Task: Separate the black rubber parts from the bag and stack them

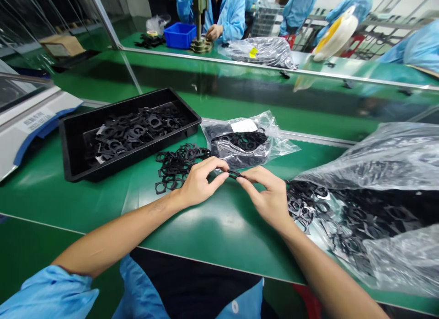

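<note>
Both hands meet over the green table, pinching a small black plastic ring part (234, 174) between thumbs and fingers. My left hand (204, 182) grips its left side; my right hand (267, 191) has the right side. Seen nearly edge-on, it could be one part or a few stacked; I cannot tell. A loose pile of flat black ring parts (178, 166) lies just left of my left hand. Beyond the hands is a clear plastic bag (226, 156) with similar parts. More of these parts (356, 218) spill from a large clear bag (377, 159) right of my right hand.
A black tray (132, 168) holding many ring parts stands at the left, beside a white and blue machine (37, 122). A metal rail (315, 138) runs behind. Across it are a blue bin (180, 35), a bagged bundle (260, 51) and people in blue coats (233, 13).
</note>
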`<state>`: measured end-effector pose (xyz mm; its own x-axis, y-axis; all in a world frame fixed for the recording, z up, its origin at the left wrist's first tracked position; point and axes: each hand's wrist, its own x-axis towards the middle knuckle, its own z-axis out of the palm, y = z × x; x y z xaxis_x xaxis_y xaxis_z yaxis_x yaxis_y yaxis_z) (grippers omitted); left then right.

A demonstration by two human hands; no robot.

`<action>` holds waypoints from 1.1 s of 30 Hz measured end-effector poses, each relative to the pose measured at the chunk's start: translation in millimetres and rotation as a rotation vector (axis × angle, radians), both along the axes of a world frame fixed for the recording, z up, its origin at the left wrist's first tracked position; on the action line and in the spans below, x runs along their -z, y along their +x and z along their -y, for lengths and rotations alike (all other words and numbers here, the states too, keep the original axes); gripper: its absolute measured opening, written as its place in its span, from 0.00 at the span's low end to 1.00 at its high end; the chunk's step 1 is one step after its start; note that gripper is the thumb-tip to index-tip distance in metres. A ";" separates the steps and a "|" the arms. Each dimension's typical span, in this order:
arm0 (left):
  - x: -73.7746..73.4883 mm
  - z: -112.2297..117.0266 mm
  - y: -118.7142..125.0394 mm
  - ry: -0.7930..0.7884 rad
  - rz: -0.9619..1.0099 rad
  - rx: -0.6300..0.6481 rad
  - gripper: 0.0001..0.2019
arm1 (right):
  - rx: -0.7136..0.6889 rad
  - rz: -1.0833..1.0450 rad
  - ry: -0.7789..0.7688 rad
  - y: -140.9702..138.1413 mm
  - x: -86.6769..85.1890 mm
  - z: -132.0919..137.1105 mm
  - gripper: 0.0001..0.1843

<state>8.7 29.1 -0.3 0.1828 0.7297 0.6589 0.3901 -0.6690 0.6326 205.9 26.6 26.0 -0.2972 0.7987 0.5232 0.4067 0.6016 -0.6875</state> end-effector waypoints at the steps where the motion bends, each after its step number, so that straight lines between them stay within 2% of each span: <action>1: 0.2 0.0 0.0 -0.006 0.005 0.006 0.01 | -0.001 0.004 0.020 0.0 0.2 0.1 0.05; 11: -0.3 -1.5 -0.4 0.040 0.057 0.013 0.01 | 0.008 0.078 0.069 0.5 0.9 1.1 0.06; 20: -2.9 0.5 -0.6 -0.032 0.074 -0.001 0.02 | 0.060 0.099 0.066 -0.1 -0.6 4.2 0.08; 25: -0.1 -0.2 -1.2 -0.026 0.038 0.040 0.03 | 0.112 0.039 0.016 -0.3 -0.7 4.6 0.04; 33: -2.0 1.2 -0.5 0.043 -0.001 0.044 0.02 | 0.061 0.014 -0.028 -0.4 -2.6 3.7 0.03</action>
